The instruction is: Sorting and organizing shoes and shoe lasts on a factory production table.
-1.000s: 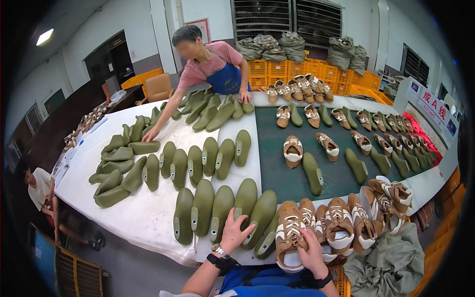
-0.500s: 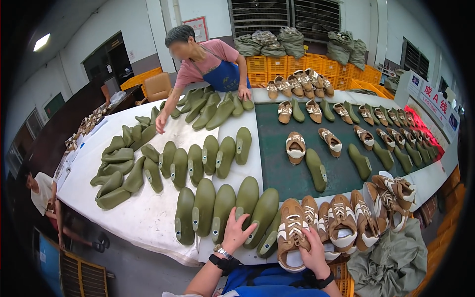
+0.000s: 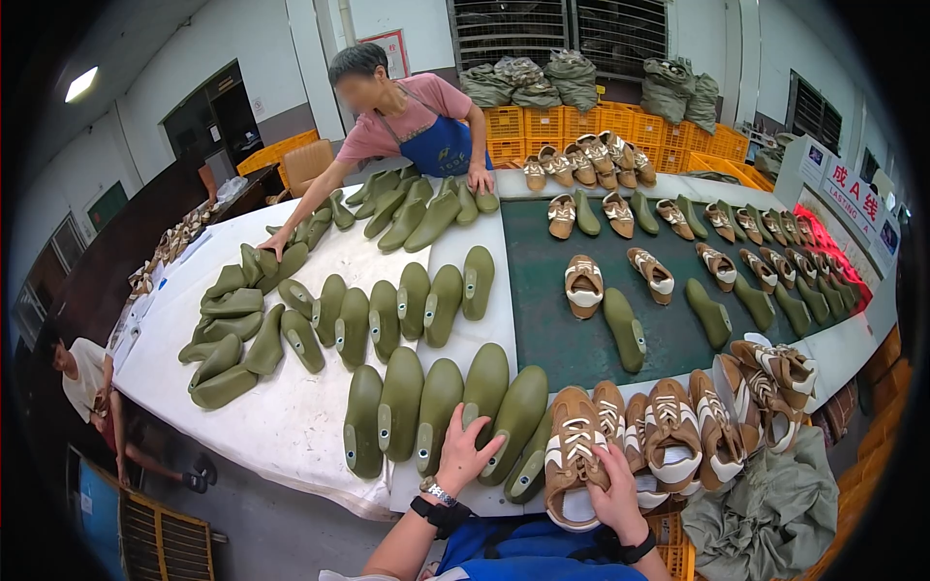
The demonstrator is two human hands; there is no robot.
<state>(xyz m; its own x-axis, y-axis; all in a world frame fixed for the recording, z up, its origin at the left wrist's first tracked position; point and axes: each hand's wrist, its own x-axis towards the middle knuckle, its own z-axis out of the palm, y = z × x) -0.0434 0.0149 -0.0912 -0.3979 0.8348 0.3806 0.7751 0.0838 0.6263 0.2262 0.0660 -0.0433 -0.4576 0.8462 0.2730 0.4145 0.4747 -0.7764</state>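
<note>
While right hand [image 3: 613,481] fingers clamp tan shoe [image 3: 572,455], toe pointing away, left hand [image 3: 465,451] fingers apart on green last [image 3: 511,412].

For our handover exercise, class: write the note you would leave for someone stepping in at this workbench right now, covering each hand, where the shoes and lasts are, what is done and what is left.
Left hand: open, fingers spread on a green shoe last in the near row.
Right hand: resting on a tan lasted shoe at the table's near edge.
Done, it seems: a row of tan shoes beside it is on lasts; more ride the green belt.
Left: many bare green lasts on the white sheet. A co-worker handles lasts opposite.
</note>
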